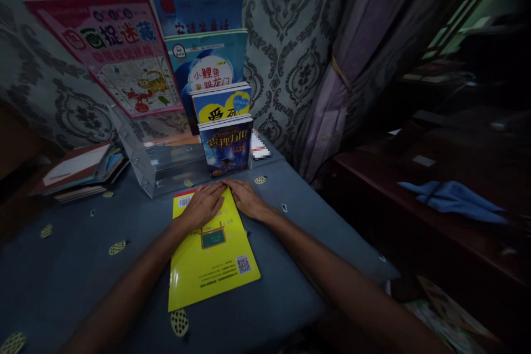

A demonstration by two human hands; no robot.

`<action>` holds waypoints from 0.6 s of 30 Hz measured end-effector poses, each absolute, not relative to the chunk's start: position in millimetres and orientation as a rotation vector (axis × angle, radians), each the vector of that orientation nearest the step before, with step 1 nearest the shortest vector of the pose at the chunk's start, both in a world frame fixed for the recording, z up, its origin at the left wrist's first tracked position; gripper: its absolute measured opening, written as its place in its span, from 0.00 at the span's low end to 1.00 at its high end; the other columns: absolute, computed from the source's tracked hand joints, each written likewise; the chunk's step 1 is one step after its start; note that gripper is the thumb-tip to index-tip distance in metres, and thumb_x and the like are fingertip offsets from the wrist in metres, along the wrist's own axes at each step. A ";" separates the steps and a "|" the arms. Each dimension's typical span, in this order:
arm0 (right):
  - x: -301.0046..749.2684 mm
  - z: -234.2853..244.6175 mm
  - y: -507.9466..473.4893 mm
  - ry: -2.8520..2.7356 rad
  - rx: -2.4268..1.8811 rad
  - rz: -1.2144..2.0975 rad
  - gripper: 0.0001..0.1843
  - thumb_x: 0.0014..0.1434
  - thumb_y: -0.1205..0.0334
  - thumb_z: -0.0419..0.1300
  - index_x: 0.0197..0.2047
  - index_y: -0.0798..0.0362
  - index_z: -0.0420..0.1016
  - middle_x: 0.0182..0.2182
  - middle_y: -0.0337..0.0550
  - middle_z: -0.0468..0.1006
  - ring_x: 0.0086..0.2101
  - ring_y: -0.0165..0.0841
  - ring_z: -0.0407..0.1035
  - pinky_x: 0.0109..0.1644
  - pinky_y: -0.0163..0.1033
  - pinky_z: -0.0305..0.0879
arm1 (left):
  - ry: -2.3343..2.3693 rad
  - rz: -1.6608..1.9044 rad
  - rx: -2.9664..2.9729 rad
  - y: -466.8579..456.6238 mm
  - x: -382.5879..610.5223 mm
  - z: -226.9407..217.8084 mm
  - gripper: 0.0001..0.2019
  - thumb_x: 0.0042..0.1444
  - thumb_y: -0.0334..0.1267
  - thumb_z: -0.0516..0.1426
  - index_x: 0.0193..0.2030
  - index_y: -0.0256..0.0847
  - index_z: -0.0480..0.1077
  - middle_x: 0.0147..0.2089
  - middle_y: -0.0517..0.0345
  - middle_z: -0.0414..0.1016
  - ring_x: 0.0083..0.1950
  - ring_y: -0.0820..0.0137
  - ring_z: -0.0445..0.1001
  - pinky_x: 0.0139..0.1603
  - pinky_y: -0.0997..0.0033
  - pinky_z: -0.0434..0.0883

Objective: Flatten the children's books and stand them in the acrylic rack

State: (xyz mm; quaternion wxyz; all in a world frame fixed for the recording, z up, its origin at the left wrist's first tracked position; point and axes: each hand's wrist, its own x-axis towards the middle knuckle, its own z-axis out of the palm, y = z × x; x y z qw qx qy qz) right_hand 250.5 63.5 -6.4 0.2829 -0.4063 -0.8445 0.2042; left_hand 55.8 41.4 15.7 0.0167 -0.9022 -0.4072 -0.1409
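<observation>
The near edge of the table (66, 271) slips out at the bottom of the view and shows again beyond the right forearm, where a corner juts out; the right edge runs back from there toward the curtain, well apart from the yellow book (213, 254). A broad stretch of blue cloth printed with pineapples spreads left of that book, while only a narrow strip separates its far end from the clear stand (143, 163). The book lies flat, slightly turned, glossy, with a chalkboard picture mid-cover, a square code near its lower right corner, and a barcode and red strip at the far left. The left hand (204, 206) rests flat on its far half, fingers stretched forward; the right hand (248, 199) lies along the far right corner, fingertips meeting the left's, though whether it pinches the edge cannot be told. Beyond, the stand carries upright books, a dark blue book (226, 146) foremost; a pile of books (81, 168) lies left, a purple curtain (332, 83) hangs behind right.
</observation>
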 end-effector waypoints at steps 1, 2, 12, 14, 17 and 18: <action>250.4 -6.6 61.6 -2.269 -1.099 0.539 0.30 0.61 0.75 0.48 0.66 0.59 0.63 0.62 0.56 0.70 0.61 0.40 0.64 0.67 0.51 0.57 | -1.268 -0.443 -2.809 41.4 55.3 15.2 0.22 0.70 0.40 0.45 0.65 0.36 0.63 0.66 0.45 0.68 0.66 0.60 0.67 0.65 0.54 0.63; 250.5 -5.9 58.7 -2.280 -1.108 0.532 0.30 0.61 0.74 0.48 0.66 0.60 0.63 0.63 0.57 0.69 0.62 0.41 0.63 0.67 0.51 0.56 | -1.271 -0.450 -2.813 41.4 54.9 14.8 0.21 0.70 0.40 0.45 0.65 0.36 0.63 0.66 0.45 0.68 0.66 0.60 0.66 0.65 0.54 0.63; 263.9 17.0 14.1 -2.384 -1.050 0.448 0.27 0.63 0.72 0.49 0.65 0.54 0.65 0.63 0.53 0.69 0.64 0.41 0.61 0.67 0.52 0.58 | -1.241 -0.475 -2.832 40.9 53.3 13.2 0.23 0.72 0.42 0.41 0.68 0.41 0.61 0.69 0.49 0.65 0.69 0.63 0.64 0.64 0.56 0.62; 266.6 15.6 11.2 -2.415 -1.051 0.416 0.29 0.61 0.75 0.50 0.65 0.55 0.66 0.64 0.54 0.69 0.65 0.42 0.60 0.67 0.53 0.57 | -1.242 -0.448 -2.839 40.9 53.6 12.2 0.23 0.72 0.43 0.40 0.69 0.43 0.59 0.70 0.50 0.63 0.70 0.63 0.61 0.65 0.55 0.61; 267.8 13.0 10.6 -2.435 -1.066 0.386 0.31 0.59 0.78 0.50 0.65 0.55 0.66 0.64 0.54 0.69 0.65 0.42 0.59 0.67 0.54 0.57 | -1.251 -0.399 -2.847 41.0 54.5 10.8 0.24 0.72 0.43 0.39 0.69 0.41 0.59 0.70 0.50 0.62 0.71 0.63 0.60 0.65 0.54 0.60; 267.4 12.7 10.7 -2.439 -1.074 0.382 0.32 0.58 0.78 0.51 0.65 0.54 0.66 0.64 0.54 0.68 0.65 0.41 0.59 0.67 0.54 0.57 | -1.254 -0.390 -2.845 41.2 54.9 10.6 0.24 0.72 0.43 0.39 0.69 0.41 0.59 0.70 0.50 0.62 0.71 0.63 0.60 0.64 0.54 0.60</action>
